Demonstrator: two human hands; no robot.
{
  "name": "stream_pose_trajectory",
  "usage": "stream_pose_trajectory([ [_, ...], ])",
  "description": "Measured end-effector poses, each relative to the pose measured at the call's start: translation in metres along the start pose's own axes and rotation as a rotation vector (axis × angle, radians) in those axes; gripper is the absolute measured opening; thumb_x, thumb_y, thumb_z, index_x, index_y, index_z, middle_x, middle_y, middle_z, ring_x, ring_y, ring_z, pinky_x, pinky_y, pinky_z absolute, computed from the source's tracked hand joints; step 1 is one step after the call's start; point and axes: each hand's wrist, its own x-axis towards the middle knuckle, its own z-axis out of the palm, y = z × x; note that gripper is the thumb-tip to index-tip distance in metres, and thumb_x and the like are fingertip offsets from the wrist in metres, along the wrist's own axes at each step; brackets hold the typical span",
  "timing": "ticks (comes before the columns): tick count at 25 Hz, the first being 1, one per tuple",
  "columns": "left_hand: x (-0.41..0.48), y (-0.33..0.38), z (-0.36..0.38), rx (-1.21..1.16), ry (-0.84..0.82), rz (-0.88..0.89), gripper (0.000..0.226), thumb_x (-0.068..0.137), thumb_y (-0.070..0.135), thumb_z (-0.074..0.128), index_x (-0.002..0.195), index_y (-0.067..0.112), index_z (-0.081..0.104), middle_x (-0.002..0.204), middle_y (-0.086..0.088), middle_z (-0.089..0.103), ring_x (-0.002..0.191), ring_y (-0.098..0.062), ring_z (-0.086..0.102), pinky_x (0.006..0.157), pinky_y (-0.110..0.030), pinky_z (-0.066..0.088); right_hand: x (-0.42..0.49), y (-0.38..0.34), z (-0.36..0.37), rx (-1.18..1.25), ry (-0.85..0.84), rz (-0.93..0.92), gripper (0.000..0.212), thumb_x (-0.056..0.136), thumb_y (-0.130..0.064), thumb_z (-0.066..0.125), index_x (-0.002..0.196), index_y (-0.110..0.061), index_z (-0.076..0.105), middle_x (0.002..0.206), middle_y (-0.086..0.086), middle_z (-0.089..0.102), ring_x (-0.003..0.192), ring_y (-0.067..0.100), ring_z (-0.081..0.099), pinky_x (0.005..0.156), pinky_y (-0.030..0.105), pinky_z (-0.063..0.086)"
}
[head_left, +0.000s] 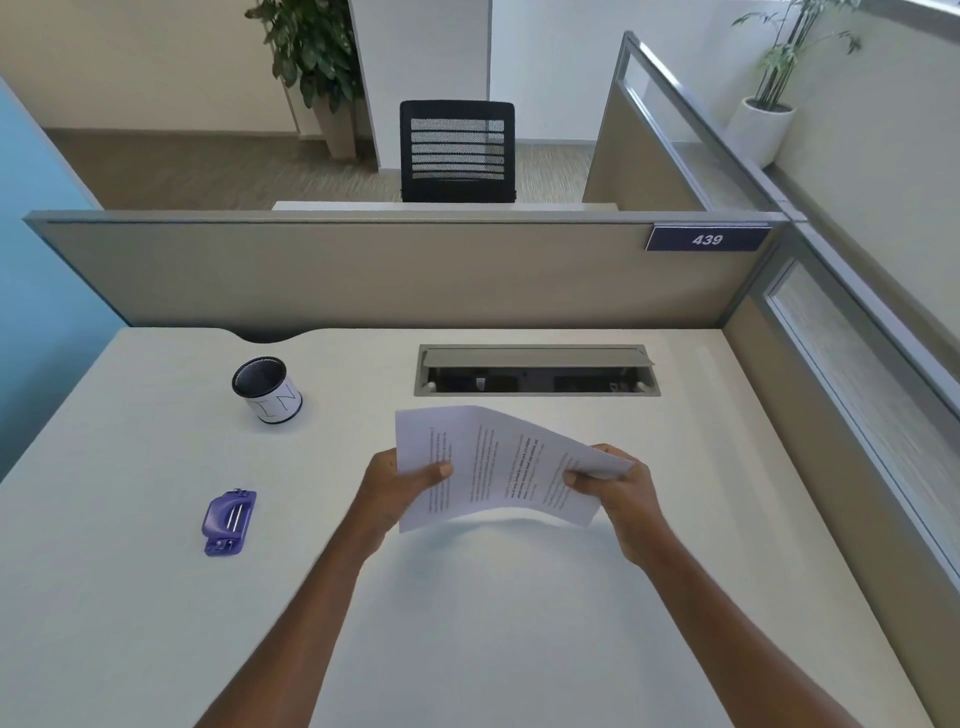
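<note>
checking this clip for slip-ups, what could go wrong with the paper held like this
1. The paper is pinched only at its side edges by the left hand and right hand and bows between them; it might crease or slip loose.
2. The open cable hatch lies just beyond it; a dropped sheet could slide in.
3. The hole punch sits far left, so reaching for it would leave a one-handed hold.

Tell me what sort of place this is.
Most likely an open-plan office cubicle: a partition bearing a 439 plate, a desk with a cable hatch, and a mesh chair beyond.
</note>
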Motion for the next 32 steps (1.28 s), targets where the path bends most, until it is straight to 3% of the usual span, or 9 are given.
stream_pose_trajectory([
  [4, -0.004, -0.018, 0.004, -0.08, 0.04, 0.004, 0.043, 0.068, 0.046, 0.098, 0.106, 0.031, 0.086, 0.105, 0.004, 0.088, 0.091, -0.021, 0.085, 0.071, -0.024, 0.066, -0.003, 0.009, -0.001, 0.007, -0.017, 0.014, 0.019, 0.086, 0.013, 0.079, 0.103, 0.014, 0.07, 0.105, 0.031, 0.076, 0.09, 0.03, 0.077, 0.075, 0.035, 0.062],
  [8, -0.008, -0.032, 0.002, -0.147, 0.082, -0.024, 0.054, 0.065, 0.04, 0.103, 0.112, 0.019, 0.086, 0.11, -0.003, 0.088, 0.097, -0.024, 0.086, 0.077, -0.026, 0.067, -0.006, 0.019, -0.002, -0.003, -0.045, 0.035, 0.021, 0.084, 0.011, 0.083, 0.103, 0.007, 0.075, 0.102, 0.026, 0.08, 0.089, 0.021, 0.075, 0.073, 0.029, 0.058],
  [13, -0.009, -0.034, 0.005, -0.16, 0.102, -0.009, 0.048, 0.059, 0.042, 0.102, 0.102, 0.024, 0.088, 0.103, 0.0, 0.089, 0.086, -0.014, 0.085, 0.07, -0.021, 0.064, -0.004, 0.022, -0.001, 0.017, -0.055, 0.031, 0.015, 0.085, 0.01, 0.082, 0.098, 0.004, 0.076, 0.097, 0.013, 0.083, 0.09, 0.021, 0.078, 0.069, 0.022, 0.06],
  [15, -0.008, -0.035, 0.005, -0.153, 0.109, -0.004, 0.05, 0.062, 0.04, 0.101, 0.105, 0.021, 0.087, 0.102, 0.001, 0.089, 0.087, -0.015, 0.085, 0.07, -0.02, 0.064, -0.003, 0.023, -0.002, 0.032, -0.053, 0.032, 0.018, 0.085, 0.01, 0.083, 0.101, 0.003, 0.077, 0.101, 0.015, 0.084, 0.092, 0.023, 0.078, 0.071, 0.025, 0.06],
  [20, -0.01, -0.04, 0.004, -0.143, 0.088, -0.009, 0.053, 0.066, 0.04, 0.099, 0.112, 0.018, 0.084, 0.106, 0.001, 0.089, 0.089, -0.017, 0.085, 0.071, -0.023, 0.066, -0.004, 0.03, 0.004, 0.054, -0.006, 0.094, 0.036, 0.082, 0.012, 0.086, 0.116, 0.0, 0.08, 0.114, 0.017, 0.085, 0.112, 0.036, 0.079, 0.098, 0.047, 0.064],
  [23, -0.01, -0.04, 0.004, -0.135, 0.098, -0.005, 0.053, 0.065, 0.042, 0.099, 0.111, 0.02, 0.084, 0.103, 0.004, 0.089, 0.087, -0.018, 0.085, 0.069, -0.022, 0.065, -0.003, 0.03, 0.005, 0.057, -0.003, 0.098, 0.037, 0.082, 0.011, 0.087, 0.115, -0.003, 0.081, 0.112, 0.013, 0.086, 0.112, 0.036, 0.08, 0.093, 0.041, 0.067],
  [27, -0.013, -0.042, 0.004, -0.152, 0.085, -0.006, 0.047, 0.065, 0.043, 0.099, 0.106, 0.025, 0.087, 0.104, 0.003, 0.089, 0.088, -0.015, 0.085, 0.069, -0.022, 0.065, -0.005, 0.035, 0.005, 0.064, -0.005, 0.124, 0.038, 0.083, 0.011, 0.086, 0.117, -0.003, 0.081, 0.115, 0.015, 0.085, 0.115, 0.039, 0.079, 0.102, 0.051, 0.064],
  [32, -0.013, -0.041, 0.007, -0.144, 0.096, 0.003, 0.044, 0.069, 0.041, 0.097, 0.108, 0.026, 0.084, 0.104, 0.005, 0.088, 0.091, -0.018, 0.085, 0.069, -0.023, 0.066, -0.005, 0.034, 0.005, 0.04, -0.001, 0.126, 0.041, 0.083, 0.012, 0.086, 0.121, -0.002, 0.079, 0.117, 0.017, 0.084, 0.114, 0.039, 0.078, 0.101, 0.052, 0.065],
])
